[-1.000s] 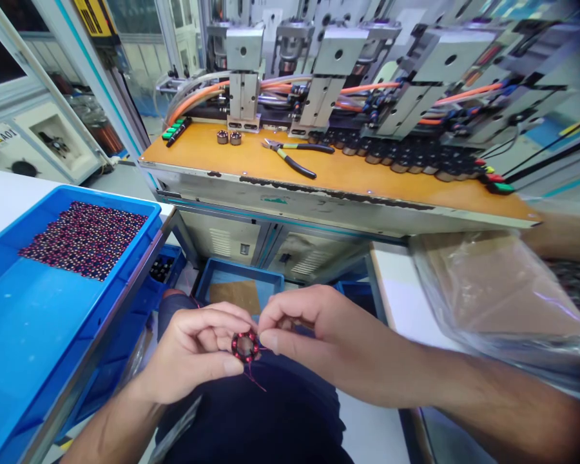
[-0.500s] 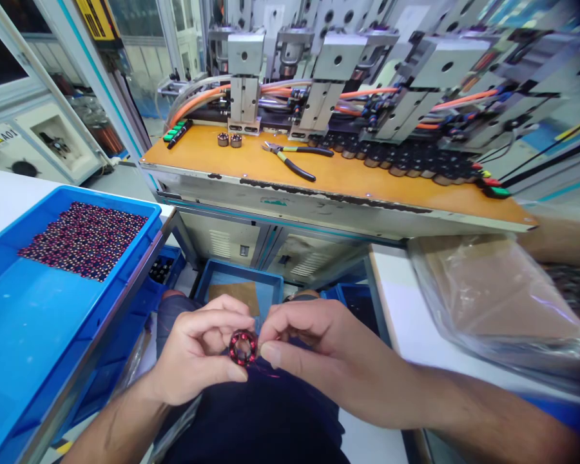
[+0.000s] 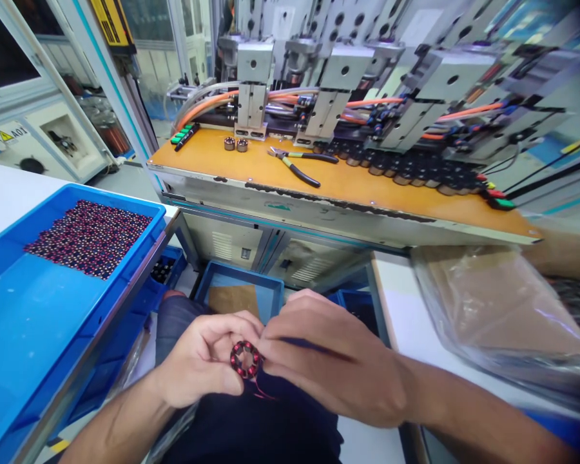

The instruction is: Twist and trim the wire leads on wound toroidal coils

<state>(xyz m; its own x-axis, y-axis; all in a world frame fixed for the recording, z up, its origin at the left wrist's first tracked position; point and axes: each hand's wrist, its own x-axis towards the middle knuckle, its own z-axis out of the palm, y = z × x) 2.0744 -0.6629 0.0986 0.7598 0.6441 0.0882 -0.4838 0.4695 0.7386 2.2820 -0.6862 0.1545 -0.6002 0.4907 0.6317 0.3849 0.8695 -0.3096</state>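
Steadying is best done lightly, the wound ring (image 3: 248, 372) pinched by the left hand (image 3: 193, 367), the right hand's (image 3: 341, 383) grip unclear.

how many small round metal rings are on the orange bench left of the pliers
2, side by side: left ring nearer the black pen, right ring nearer the yellow-and-black pliers.

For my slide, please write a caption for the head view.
Two hands hold a wound ring below an orange bench with pliers.
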